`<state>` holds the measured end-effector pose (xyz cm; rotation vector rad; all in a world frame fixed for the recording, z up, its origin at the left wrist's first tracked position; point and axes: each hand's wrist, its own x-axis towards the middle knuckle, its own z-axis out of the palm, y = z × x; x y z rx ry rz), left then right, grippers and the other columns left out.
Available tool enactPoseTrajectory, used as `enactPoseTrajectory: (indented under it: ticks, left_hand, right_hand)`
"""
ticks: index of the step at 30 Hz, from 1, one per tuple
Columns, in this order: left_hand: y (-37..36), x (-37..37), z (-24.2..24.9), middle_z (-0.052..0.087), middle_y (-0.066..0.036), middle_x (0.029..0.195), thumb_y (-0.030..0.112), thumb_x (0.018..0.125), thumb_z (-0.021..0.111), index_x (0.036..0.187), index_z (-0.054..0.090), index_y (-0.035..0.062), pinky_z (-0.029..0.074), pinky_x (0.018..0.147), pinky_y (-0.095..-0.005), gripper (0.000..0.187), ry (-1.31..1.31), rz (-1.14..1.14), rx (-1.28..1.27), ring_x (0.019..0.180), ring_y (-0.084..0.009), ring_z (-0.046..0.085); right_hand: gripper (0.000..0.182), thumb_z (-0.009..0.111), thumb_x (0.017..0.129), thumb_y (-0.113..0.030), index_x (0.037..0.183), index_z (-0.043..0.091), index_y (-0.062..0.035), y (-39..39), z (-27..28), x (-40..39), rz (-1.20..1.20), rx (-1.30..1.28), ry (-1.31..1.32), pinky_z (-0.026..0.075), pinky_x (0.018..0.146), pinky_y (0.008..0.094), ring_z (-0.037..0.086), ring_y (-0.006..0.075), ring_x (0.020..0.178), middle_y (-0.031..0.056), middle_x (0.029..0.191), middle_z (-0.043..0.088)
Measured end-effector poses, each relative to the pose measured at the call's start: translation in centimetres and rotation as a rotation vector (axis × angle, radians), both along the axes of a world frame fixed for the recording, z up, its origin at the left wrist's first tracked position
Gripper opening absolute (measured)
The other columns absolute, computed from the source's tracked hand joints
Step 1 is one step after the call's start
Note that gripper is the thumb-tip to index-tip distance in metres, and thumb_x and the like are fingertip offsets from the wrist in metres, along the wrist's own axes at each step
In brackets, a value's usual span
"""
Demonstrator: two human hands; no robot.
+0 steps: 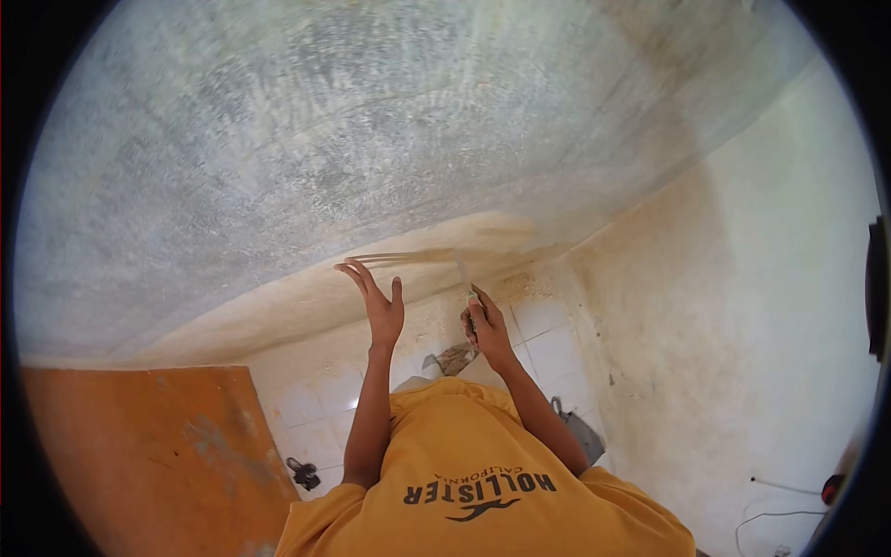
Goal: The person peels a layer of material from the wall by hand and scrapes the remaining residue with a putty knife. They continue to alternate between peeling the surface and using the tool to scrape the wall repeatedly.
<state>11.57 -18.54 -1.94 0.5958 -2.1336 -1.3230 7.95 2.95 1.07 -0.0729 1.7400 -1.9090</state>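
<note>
My left hand [382, 311] is raised at the wall [278, 148], its fingers stretched out and its thumb apart, with fingertips at or close to the surface. Nothing shows in its palm. My right hand [486, 323] is closed around the handle of what looks like a putty knife [463, 271]; its pale, thin blade points up toward the wall. Most of the handle is hidden by my fingers. Dark narrow streaks run across the wall between the two hands, probably shadows. The wall is mottled grey-green above, with a smoother cream band low down.
An orange panel [148, 446] with worn patches stands at the left. White floor tiles [548, 348] carry crumbs of debris. A small black object [303, 473] lies left of me, a grey item [583, 436] at right. A stained side wall [687, 306] meets the corner; cables [780, 515] hang lower right.
</note>
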Motion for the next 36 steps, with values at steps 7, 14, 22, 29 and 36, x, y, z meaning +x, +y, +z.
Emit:
enactPoseTrajectory:
  ticks: [7,14,22,29,36]
  left_hand:
    - [-1.1,3.1,0.3,-0.023,-0.023,0.166,0.004,0.098,0.061,0.165,0.001,0.0157,0.029,0.119,-0.0570,0.091,-0.083,0.118,-0.073,0.154,-0.0491,0.001]
    - [0.1,8.8,1.1,-0.021,-0.023,0.167,0.008,0.099,0.063,0.165,0.004,0.0219,0.038,0.112,-0.0625,0.090,-0.227,0.185,-0.046,0.154,-0.0501,0.003]
    - [7.3,12.1,0.7,-0.018,-0.022,0.168,0.010,0.099,0.065,0.165,0.006,0.0247,0.044,0.109,-0.0614,0.090,-0.394,0.099,-0.007,0.153,-0.0502,0.010]
    - [11.6,15.1,0.5,-0.017,-0.019,0.169,0.008,0.098,0.066,0.165,0.003,0.0251,0.049,0.106,-0.0573,0.093,-0.488,-0.011,0.044,0.153,-0.0472,0.013]
    - [10.9,17.0,-1.3,-0.016,-0.018,0.169,0.008,0.098,0.066,0.165,0.004,0.0260,0.047,0.108,-0.0582,0.093,-0.444,-0.135,0.097,0.153,-0.0468,0.014]
  right_hand:
    - [0.044,0.056,0.107,-0.028,0.145,0.047,-0.0083,3.0,-0.4,0.4,-0.226,-0.075,-0.186,0.033,0.043,0.0204,0.044,0.0039,0.052,-0.0011,0.079,0.057]
    - [0.026,0.062,0.102,-0.023,0.124,0.059,-0.0082,7.2,-0.5,-2.2,-0.320,-0.087,-0.204,0.031,0.045,0.0202,0.043,0.0032,0.053,-0.0012,0.081,0.059]
    - [0.025,0.062,0.102,-0.026,0.120,0.061,-0.0095,13.6,-4.3,-0.4,-0.377,-0.067,-0.339,0.031,0.046,0.0200,0.042,0.0028,0.054,-0.0025,0.077,0.057]
    - [0.017,0.058,0.104,-0.027,0.111,0.059,-0.0121,17.8,-6.9,2.0,-0.419,0.042,-0.410,0.030,0.048,0.0209,0.040,0.0030,0.055,-0.0036,0.080,0.056]
    - [0.019,0.057,0.105,-0.026,0.112,0.058,-0.0092,19.0,-5.2,3.4,-0.522,-0.013,-0.206,0.029,0.046,0.0207,0.039,0.0026,0.054,-0.0022,0.080,0.055]
